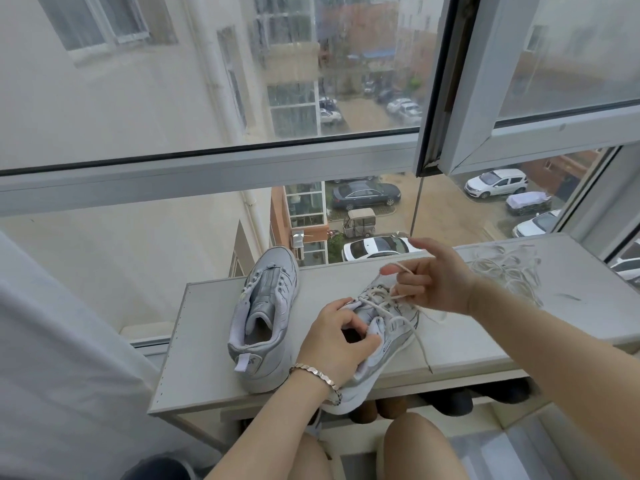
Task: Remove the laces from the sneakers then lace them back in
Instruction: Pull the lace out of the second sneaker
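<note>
Head view: lace (375, 296) pinched above the held sneaker (384, 327).
Sneaker at front edge of table (207, 341), heel toward body, toe toward window. Left hand (336, 337) curled round collar, gripping. Right hand (433, 282) just above and right of eyelets, thumb and curled fingers pinching lace; strand slopes down-left to shoe. Likely pull: up and right. Unlaced sneaker (263, 317) at left; loose lace (502, 268) far right.
</note>
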`<state>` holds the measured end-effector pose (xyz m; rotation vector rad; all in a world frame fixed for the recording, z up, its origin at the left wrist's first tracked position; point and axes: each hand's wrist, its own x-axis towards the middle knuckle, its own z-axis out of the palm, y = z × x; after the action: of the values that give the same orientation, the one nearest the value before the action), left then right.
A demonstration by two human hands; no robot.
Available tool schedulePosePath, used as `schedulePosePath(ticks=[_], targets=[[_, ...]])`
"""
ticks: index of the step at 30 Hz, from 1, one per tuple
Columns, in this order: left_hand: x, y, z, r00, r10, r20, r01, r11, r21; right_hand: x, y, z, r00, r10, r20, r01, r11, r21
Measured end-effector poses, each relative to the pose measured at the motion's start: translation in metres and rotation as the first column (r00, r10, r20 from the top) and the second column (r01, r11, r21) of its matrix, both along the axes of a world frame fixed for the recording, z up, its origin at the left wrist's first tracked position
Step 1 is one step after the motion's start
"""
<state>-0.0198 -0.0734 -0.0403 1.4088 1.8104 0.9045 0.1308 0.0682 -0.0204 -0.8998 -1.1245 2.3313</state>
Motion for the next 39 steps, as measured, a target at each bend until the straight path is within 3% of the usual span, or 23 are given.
schedulePosePath(ticks=[3, 7, 9, 10, 12, 14, 16, 18, 20, 22, 24, 28, 32, 33, 36, 39], targets=[[0.001, -0.002, -0.002, 1.0, 0.001, 0.007, -0.001, 1.0, 0.018, -0.001, 0.002, 0.005, 0.996, -0.055, -0.071, 0.054, 0.998, -0.012], [0.003, -0.004, -0.003, 1.0, 0.0, 0.004, 0.0, 0.999, 0.034, 0.0, -0.003, -0.009, 0.896, -0.357, -0.264, 0.297, 0.924, -0.242], [0.003, -0.003, -0.002, 1.0, 0.005, 0.006, -0.005, 1.0, 0.018, -0.001, -0.004, -0.013, 0.897, -0.398, -0.193, 0.356, 0.908, -0.219], [0.002, -0.002, -0.001, 1.0, 0.015, 0.013, -0.015, 1.0, 0.008, -0.001, -0.003, -0.012, 0.927, -0.362, -0.1, 0.349, 0.928, -0.126], [0.0, 0.001, -0.001, 0.999, 0.042, 0.029, -0.041, 0.999, -0.013, -0.001, -0.002, -0.006, 0.939, -0.258, 0.229, 0.206, 0.952, 0.228], [-0.001, 0.003, -0.001, 0.998, 0.054, 0.032, -0.053, 0.998, -0.031, -0.002, -0.001, 0.002, 0.836, -0.255, 0.486, -0.063, 0.836, 0.545], [-0.001, 0.004, -0.001, 0.998, 0.053, 0.025, -0.053, 0.998, -0.034, -0.005, -0.001, 0.009, 0.745, -0.306, 0.593, -0.303, 0.636, 0.709], [0.0, 0.004, -0.002, 0.998, 0.055, 0.015, -0.054, 0.998, -0.032, -0.012, -0.007, 0.013, 0.703, -0.354, 0.616, -0.479, 0.404, 0.779], [0.0, 0.005, -0.003, 0.999, 0.053, 0.006, -0.053, 0.998, -0.03, -0.02, -0.011, 0.01, 0.729, -0.347, 0.59, -0.554, 0.207, 0.806], [0.0, 0.005, -0.004, 0.999, 0.053, 0.004, -0.053, 0.998, -0.028, -0.026, -0.015, 0.004, 0.737, -0.317, 0.598, -0.613, 0.06, 0.788], [0.001, 0.005, -0.005, 0.998, 0.064, 0.004, -0.064, 0.998, -0.023, -0.03, -0.017, -0.001, 0.735, -0.295, 0.611, -0.639, 0.0, 0.769], [0.001, 0.005, -0.003, 0.998, 0.068, -0.009, -0.068, 0.997, -0.03, -0.038, -0.017, 0.0, 0.692, -0.365, 0.623, -0.67, -0.004, 0.743], [0.003, 0.003, -0.002, 0.998, 0.05, -0.026, -0.051, 0.998, -0.042, -0.037, -0.013, 0.001, 0.623, -0.467, 0.627, -0.747, -0.12, 0.654], [0.003, 0.002, -0.003, 0.999, 0.044, -0.033, -0.045, 0.998, -0.038, -0.034, -0.012, 0.003, 0.618, -0.492, 0.613, -0.744, -0.112, 0.659], [0.002, 0.0, -0.004, 0.998, 0.043, -0.036, -0.044, 0.999, -0.025, -0.015, 0.006, 0.006, 0.593, -0.598, 0.539, -0.598, 0.12, 0.792], [0.002, 0.001, -0.004, 0.999, 0.038, -0.037, -0.039, 0.999, -0.031, 0.012, 0.031, 0.001, 0.478, -0.71, 0.517, -0.398, 0.35, 0.848]])
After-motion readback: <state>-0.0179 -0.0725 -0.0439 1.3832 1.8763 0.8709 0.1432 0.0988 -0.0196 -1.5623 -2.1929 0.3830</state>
